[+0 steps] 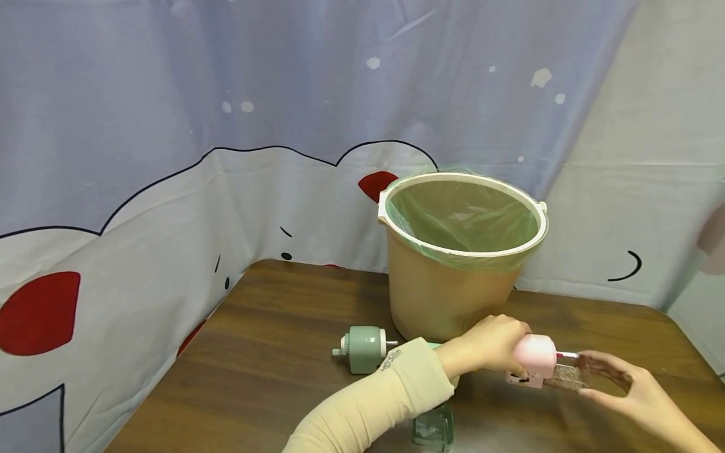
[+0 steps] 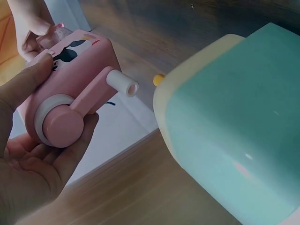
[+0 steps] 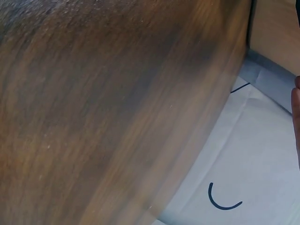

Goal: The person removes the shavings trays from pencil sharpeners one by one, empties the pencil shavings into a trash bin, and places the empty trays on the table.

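Observation:
My left hand [image 1: 493, 345] grips a pink crank pencil sharpener [image 1: 535, 357], thumb on one side and fingers underneath. In the left wrist view, its crank handle [image 2: 96, 91] with a white knob faces the camera. From the sharpener's other end sticks a clear shavings drawer [image 1: 568, 376] with brown shavings inside. My right hand [image 1: 629, 385] pinches the drawer's outer end between thumb and fingers. A metal rod [image 1: 567, 355] shows just above the drawer. Only a sliver of right-hand finger [image 3: 296, 117] appears in the right wrist view.
A beige bucket [image 1: 447, 302] lined with a thin green bag stands behind the hands. Left of it lies a green sharpener [image 1: 365, 349]; a clear green drawer [image 1: 433, 428] lies nearer. A teal and cream body [image 2: 234, 117] is mostly hidden by the left arm in the head view.

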`<state>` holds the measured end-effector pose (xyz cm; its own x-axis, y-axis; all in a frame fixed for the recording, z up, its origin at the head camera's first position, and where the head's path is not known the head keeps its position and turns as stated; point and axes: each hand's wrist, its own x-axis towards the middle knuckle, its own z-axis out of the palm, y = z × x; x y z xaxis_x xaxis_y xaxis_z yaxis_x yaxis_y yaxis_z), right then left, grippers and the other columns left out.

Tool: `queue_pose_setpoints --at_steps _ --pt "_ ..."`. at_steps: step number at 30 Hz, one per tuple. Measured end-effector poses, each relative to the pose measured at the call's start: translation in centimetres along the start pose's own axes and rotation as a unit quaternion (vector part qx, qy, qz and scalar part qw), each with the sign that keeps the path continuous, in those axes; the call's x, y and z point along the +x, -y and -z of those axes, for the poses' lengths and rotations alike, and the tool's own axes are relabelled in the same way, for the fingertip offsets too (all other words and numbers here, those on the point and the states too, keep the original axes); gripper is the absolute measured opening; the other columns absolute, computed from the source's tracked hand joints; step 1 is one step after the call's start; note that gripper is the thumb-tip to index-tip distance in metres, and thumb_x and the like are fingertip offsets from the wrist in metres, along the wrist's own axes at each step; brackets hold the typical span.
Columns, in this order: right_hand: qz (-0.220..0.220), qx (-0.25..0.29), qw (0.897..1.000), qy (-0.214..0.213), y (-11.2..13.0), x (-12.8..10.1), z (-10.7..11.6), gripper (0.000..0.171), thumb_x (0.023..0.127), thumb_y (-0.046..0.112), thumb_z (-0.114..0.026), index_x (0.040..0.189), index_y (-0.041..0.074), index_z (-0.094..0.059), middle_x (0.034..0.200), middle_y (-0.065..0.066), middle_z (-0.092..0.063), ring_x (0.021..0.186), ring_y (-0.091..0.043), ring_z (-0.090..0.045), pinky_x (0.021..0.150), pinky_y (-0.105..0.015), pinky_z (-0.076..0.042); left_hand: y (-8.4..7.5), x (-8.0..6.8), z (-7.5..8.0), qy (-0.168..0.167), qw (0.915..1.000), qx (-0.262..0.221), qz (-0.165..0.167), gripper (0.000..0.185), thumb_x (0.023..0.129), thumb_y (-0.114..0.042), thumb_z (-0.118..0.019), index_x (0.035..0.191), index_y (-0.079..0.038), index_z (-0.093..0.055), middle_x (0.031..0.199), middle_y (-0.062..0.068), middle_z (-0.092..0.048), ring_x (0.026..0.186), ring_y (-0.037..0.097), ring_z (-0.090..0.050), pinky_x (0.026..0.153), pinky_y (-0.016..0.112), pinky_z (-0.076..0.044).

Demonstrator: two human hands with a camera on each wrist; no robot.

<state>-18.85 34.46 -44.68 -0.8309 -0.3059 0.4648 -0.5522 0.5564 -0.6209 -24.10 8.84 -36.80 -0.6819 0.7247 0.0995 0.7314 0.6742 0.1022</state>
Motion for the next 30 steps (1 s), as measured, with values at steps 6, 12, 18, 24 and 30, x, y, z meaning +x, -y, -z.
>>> queue_pose_setpoints --at_steps 6,12,18,24,30 --pt "0.003 -0.020 1.000 -0.005 -0.4 -0.2 1.2 0.057 0.067 -0.013 -0.074 0.120 -0.006 -0.054 0.113 0.033 -0.055 0.098 0.019 -0.053 0.081 0.002 -0.037 -0.1 -0.1 0.1 0.005 0.9999 0.012 0.009 0.047 0.066 -0.043 -0.083 0.105 -0.024 -0.065 0.094 -0.016 -0.065 0.079 -0.005 -0.055 0.066 0.011 -0.043" --pt "0.011 -0.026 0.999 -0.045 -2.4 -0.5 3.3 0.072 0.066 -0.017 -0.072 0.125 0.020 -0.053 0.115 0.036 -0.051 0.097 0.022 -0.049 0.080 0.004 -0.034 -0.4 0.1 0.0 0.019 0.9994 0.014 0.024 0.051 0.067 -0.041 -0.082 0.111 -0.026 -0.062 0.097 -0.018 -0.064 0.080 -0.005 -0.055 0.066 0.010 -0.042" --pt "0.010 -0.019 0.993 -0.117 -5.7 -0.4 4.9 0.067 0.068 -0.023 -0.067 0.128 0.004 -0.052 0.116 0.030 -0.054 0.098 0.018 -0.052 0.081 0.003 -0.036 -1.2 0.7 -0.4 0.036 0.9982 0.032 0.034 0.045 0.065 -0.045 -0.082 0.101 -0.028 -0.061 0.090 -0.019 -0.062 0.072 -0.006 -0.051 0.058 0.012 -0.040" --pt "0.005 0.064 0.985 -0.160 -1.5 1.8 5.7 0.063 0.074 -0.025 -0.059 0.121 0.017 -0.057 0.109 0.025 -0.063 0.089 0.012 -0.060 0.078 0.000 -0.041 -2.2 1.4 -1.2 0.052 0.9968 0.044 0.041 0.049 0.060 -0.048 -0.085 0.097 -0.029 -0.060 0.088 -0.019 -0.062 0.071 -0.005 -0.052 0.057 0.014 -0.040" --pt "-0.015 0.135 0.975 -0.174 4.1 3.7 5.8 0.061 0.077 -0.024 -0.057 0.115 0.023 -0.061 0.104 0.022 -0.066 0.087 0.010 -0.061 0.077 -0.001 -0.042 -3.2 2.1 -2.5 0.085 0.9939 0.045 0.055 0.046 0.063 -0.045 -0.084 0.099 -0.031 -0.058 0.090 -0.020 -0.062 0.072 -0.005 -0.053 0.060 0.013 -0.042"
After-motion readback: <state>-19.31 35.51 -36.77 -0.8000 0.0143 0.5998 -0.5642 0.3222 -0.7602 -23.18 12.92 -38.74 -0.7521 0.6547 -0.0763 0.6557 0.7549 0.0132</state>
